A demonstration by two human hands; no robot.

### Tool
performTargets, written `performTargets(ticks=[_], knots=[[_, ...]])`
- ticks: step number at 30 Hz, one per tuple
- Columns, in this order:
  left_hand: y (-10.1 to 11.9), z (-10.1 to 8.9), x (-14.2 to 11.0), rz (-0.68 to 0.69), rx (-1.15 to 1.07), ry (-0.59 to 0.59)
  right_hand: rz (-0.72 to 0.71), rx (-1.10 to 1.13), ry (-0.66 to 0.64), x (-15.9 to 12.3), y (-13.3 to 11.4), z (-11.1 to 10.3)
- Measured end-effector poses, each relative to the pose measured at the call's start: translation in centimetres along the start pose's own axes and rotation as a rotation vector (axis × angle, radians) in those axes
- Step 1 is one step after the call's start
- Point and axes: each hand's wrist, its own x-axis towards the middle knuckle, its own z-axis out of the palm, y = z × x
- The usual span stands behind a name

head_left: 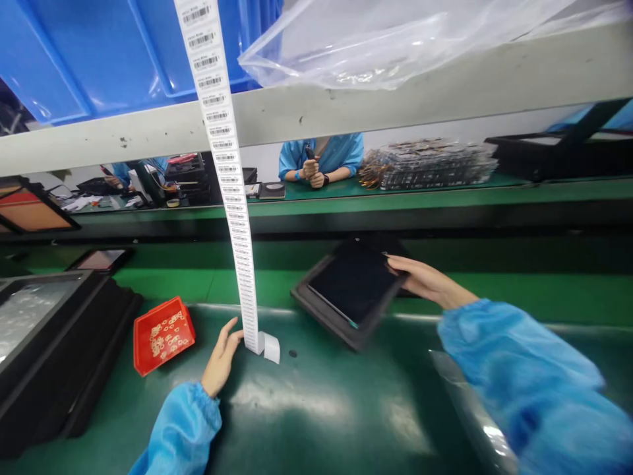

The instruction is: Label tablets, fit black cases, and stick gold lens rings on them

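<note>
The green bench [316, 432] carries a red tray [140, 346], black stack [52, 369], label strip's end [271, 348] and, apparently, clear plastic [472, 409].

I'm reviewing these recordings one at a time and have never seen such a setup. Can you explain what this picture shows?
There is no robot here: a person works with two bare hands, and a camera on their head looks forward and down. The right hand holds a dark tray by its edge, with a black flat panel lying on it. The left hand is at the lower end of a hanging strip of barcode labels. On the green work surface stands a red bin of small pale pieces. Beyond, a co-worker's hands are visible.
</note>
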Motion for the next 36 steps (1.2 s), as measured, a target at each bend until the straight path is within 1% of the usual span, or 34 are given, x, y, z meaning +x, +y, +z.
performTargets(ticks=[1, 2, 3, 5, 6, 7, 8, 9, 11, 12, 13, 14, 16, 18, 19, 20, 22, 25, 28, 30, 32, 33, 34, 36], knots=[[-0.3, 0.3, -1.2, 0.025, 0.010, 0.011, 0.036, -0.021, -0.051, -1.5, 0.5, -1.1], [-0.5, 0.6, -2.1, 0.053, 0.026, 0.031, 0.072, -0.050, -0.098, -2.9, 1.3, -1.7], [-0.6, 1.1, -3.0, 0.080, 0.045, 0.058, 0.111, -0.083, -0.159, -4.4, 2.2, -1.8], [-0.8, 2.4, -4.2, 0.129, 0.083, 0.117, 0.172, -0.153, -0.302, -7.0, 4.3, -1.1], [-0.9, 3.0, -4.6, 0.152, 0.103, 0.135, 0.150, -0.237, -0.382, -8.1, 5.3, -0.4], [-0.9, 3.7, -4.9, 0.173, 0.123, 0.141, 0.073, -0.364, -0.447, -9.0, 6.2, 0.5], [-0.9, 4.3, -5.1, 0.193, 0.141, 0.138, -0.031, -0.505, -0.480, -9.7, 7.0, 1.4], [-0.8, 4.8, -5.2, 0.208, 0.156, 0.130, -0.145, -0.636, -0.474, -10.4, 7.6, 2.3], [-0.7, 5.8, -5.0, 0.221, 0.175, 0.127, -0.400, -0.841, -0.359, -11.7, 8.1, 4.2], [-0.6, 6.2, -4.7, 0.218, 0.179, 0.138, -0.519, -0.888, -0.292, -12.4, 8.1, 5.3], [-0.5, 6.6, -4.5, 0.211, 0.180, 0.154, -0.646, -0.911, -0.253, -13.2, 7.9, 6.4], [-0.3, 6.9, -4.3, 0.203, 0.179, 0.168, -0.803, -0.938, -0.251, -14.1, 7.6, 7.7], [0.4, 7.6, -4.1, 0.197, 0.174, 0.184, -1.041, -0.909, -0.350, -16.1, 6.9, 10.3], [1.7, 8.1, -4.5, 0.207, 0.168, 0.177, -1.179, -0.868, -0.436, -17.9, 6.2, 12.6], [2.4, 8.2, -4.9, 0.214, 0.163, 0.169, -1.219, -0.854, -0.446, -18.7, 6.0, 13.6], [3.2, 8.3, -5.3, 0.233, 0.169, 0.162, -1.244, -0.849, -0.444, -19.2, 5.7, 14.3], [4.7, 8.4, -6.3, 0.295, 0.204, 0.157, -1.253, -0.841, -0.415, -20.0, 5.4, 15.0], [6.5, 8.4, -7.5, 0.445, 0.304, 0.147, -1.221, -0.817, -0.407, -20.5, 5.2, 14.8], [7.4, 8.5, -7.9, 0.598, 0.423, 0.114, -1.206, -0.780, -0.416, -21.1, 4.9, 14.1], [7.7, 8.4, -7.9, 0.630, 0.459, 0.073, -1.256, -0.791, -0.391, -21.7, 4.7, 13.7], [7.7, 7.9, -7.7, 0.605, 0.476, 0.014, -1.304, -0.801, -0.361, -22.5, 4.5, 12.9], [7.5, 7.5, -7.5, 0.593, 0.500, -0.017, -1.283, -0.789, -0.350, -22.9, 4.5, 12.3], [7.2, 7.0, -7.4, 0.584, 0.533, -0.042, -1.212, -0.767, -0.343, -23.4, 4.6, 11.6], [6.3, 5.9, -7.3, 0.559, 0.620, -0.050, -0.961, -0.727, -0.335, -24.4, 5.3, 9.7]])
